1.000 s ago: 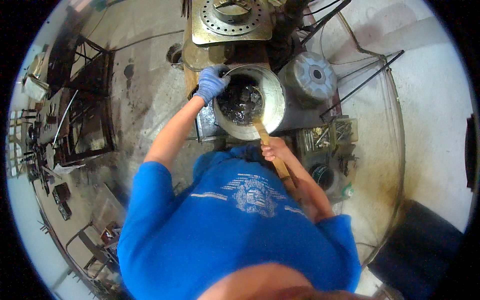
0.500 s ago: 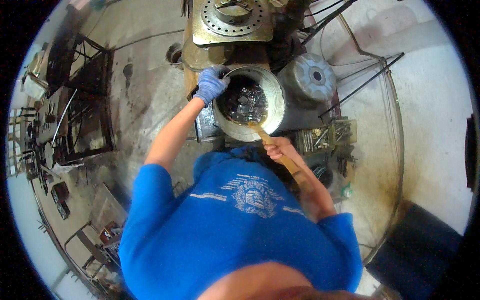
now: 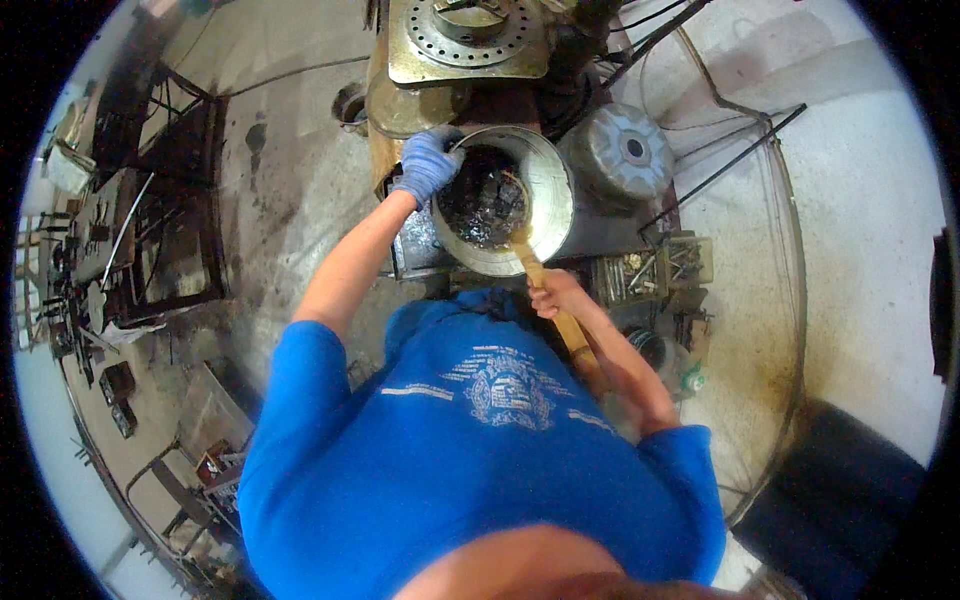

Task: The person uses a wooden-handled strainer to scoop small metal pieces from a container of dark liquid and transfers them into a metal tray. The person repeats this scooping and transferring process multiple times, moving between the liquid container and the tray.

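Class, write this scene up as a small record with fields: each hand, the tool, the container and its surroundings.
Left hand: left hand, in a blue knitted glove, gripping the bucket's rim
Right hand: right hand, bare, holding the stick
Tool: flat wooden stick, one end inside the bucket
Container: metal bucket, dark, glossy contents
Beyond bucket: square metal plate
Right of bucket: grey cylinder

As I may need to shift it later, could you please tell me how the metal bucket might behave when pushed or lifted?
The metal bucket looks stiff: its rim appears round despite the gloved left hand on it. It could feel heavy, given the dark, lumpy contents. These glisten, so they may be wet and slosh if it tips.
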Available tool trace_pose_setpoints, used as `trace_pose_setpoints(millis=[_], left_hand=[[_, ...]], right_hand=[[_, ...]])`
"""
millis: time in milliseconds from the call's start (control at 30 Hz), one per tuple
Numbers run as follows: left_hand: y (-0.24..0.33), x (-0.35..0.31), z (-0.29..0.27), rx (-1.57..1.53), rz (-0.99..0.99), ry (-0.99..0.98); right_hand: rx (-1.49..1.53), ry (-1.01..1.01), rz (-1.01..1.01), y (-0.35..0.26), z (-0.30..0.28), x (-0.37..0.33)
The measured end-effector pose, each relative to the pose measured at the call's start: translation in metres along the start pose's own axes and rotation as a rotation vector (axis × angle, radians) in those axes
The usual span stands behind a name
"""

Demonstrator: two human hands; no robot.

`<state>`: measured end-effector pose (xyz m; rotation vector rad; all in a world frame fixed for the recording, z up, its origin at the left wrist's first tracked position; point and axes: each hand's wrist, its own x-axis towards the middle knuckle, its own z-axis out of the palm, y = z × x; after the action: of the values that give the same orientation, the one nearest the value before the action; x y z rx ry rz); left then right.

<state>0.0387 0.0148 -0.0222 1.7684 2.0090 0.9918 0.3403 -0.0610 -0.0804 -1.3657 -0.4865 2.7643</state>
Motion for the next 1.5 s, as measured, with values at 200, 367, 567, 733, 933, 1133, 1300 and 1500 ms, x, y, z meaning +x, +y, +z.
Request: trace_pose_setpoints(millis=[200, 367, 567, 733, 933, 1133, 1300, 1500], left_hand=[[-0.015, 0.002, 0.005, -0.128, -0.092, -0.023], [-0.015, -0.006, -0.002, -0.108, -0.074, -0.006], [-0.004, -0.009, -0.010, -0.058, -0.103, -0.052], [-0.003, -0.015, -0.007, -0.113, -0.080, -0.011], [-0.002, -0.015, -0.008, -0.086, -0.078, 0.006], [-0.027, -0.012, 0.001, -0.113, -0.114, 0.040], [-0.026, -0.010, 0.003, -0.137, -0.089, 0.036], [-0.006, -0.012, -0.008, -0.122, -0.107, 0.024]], right_hand=[[0.554, -0.605, 0.202, 0.017, 0.002, 0.026], [0.727, -0.453, 0.123, 0.006, 0.024, -0.004], [0.122, -0.206, -0.111, 0.007, -0.017, 0.007], [-0.012, 0.023, -0.105, 0.001, 0.015, -0.009], [0.315, -0.379, 0.176, 0.010, -0.007, 0.017], [0.271, -0.459, 0.007, 0.010, 0.027, 0.006], [0.271, -0.538, 0.044, 0.019, 0.016, -0.010], [0.307, -0.551, 0.094, 0.009, -0.008, 0.010]])
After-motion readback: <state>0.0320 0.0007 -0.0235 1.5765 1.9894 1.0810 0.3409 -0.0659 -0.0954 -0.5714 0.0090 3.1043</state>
